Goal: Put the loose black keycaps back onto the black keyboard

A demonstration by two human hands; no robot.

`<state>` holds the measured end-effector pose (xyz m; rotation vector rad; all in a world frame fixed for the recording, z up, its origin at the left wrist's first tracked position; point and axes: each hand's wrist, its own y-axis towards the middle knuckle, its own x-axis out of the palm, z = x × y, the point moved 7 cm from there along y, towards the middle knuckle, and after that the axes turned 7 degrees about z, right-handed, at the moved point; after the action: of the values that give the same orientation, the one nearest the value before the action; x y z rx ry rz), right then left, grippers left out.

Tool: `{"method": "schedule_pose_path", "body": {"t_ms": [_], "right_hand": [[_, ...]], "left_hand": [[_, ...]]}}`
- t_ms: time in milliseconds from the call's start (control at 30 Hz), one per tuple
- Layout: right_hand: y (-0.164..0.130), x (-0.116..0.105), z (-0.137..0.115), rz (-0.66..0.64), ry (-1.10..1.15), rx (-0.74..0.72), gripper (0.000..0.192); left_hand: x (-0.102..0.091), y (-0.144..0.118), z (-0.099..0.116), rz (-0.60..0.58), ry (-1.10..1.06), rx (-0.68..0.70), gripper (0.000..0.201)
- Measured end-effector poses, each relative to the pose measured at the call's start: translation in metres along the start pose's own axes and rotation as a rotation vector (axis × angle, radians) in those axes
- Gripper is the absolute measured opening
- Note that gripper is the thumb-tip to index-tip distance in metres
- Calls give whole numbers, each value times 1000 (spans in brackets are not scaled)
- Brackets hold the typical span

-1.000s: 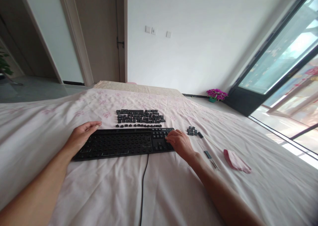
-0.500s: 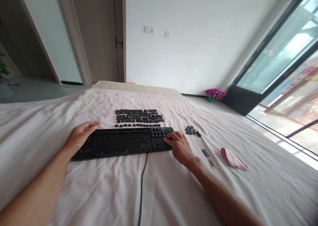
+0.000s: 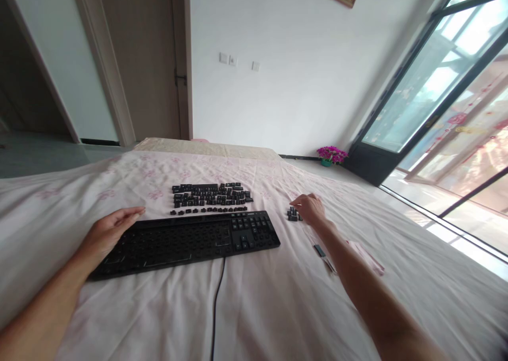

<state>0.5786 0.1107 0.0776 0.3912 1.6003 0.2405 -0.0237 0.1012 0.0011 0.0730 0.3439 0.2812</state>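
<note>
A black keyboard (image 3: 166, 247) lies on the bed, its main block bare of keycaps and its number pad on the right bearing keys. My left hand (image 3: 107, 236) rests at the keyboard's left end, fingers stretched out, nothing seen in it. Off to the right, my right hand (image 3: 311, 210) is over a small group of loose black keycaps (image 3: 292, 217). Its fingers are bent with the tips drawn together, and whatever may be between them is too small to make out. Behind the keyboard, many more keycaps (image 3: 210, 196) lie in rows.
Tweezer-like wire tool (image 3: 319, 251) with a dark grip lies right of the keyboard, beside a pink cloth (image 3: 367, 258) partly behind my right forearm. A black cable (image 3: 216, 308) runs toward me over the wrinkled sheet (image 3: 166, 313). Pink flowers (image 3: 332, 154) stand by the wall.
My right hand has left the keyboard's number pad and moved right to the small keycap group. My left hand stays at the keyboard's left end. The camera view has shifted.
</note>
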Motion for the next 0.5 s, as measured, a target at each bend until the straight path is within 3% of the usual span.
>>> {"method": "schedule_pose_path", "body": {"t_ms": [100, 500], "right_hand": [[12, 10, 12, -63, -73, -11, 18], [33, 33, 11, -182, -209, -109, 17]], "left_hand": [[1, 1, -3, -15, -2, -18, 58], [1, 2, -4, -4, -6, -17, 54]]}}
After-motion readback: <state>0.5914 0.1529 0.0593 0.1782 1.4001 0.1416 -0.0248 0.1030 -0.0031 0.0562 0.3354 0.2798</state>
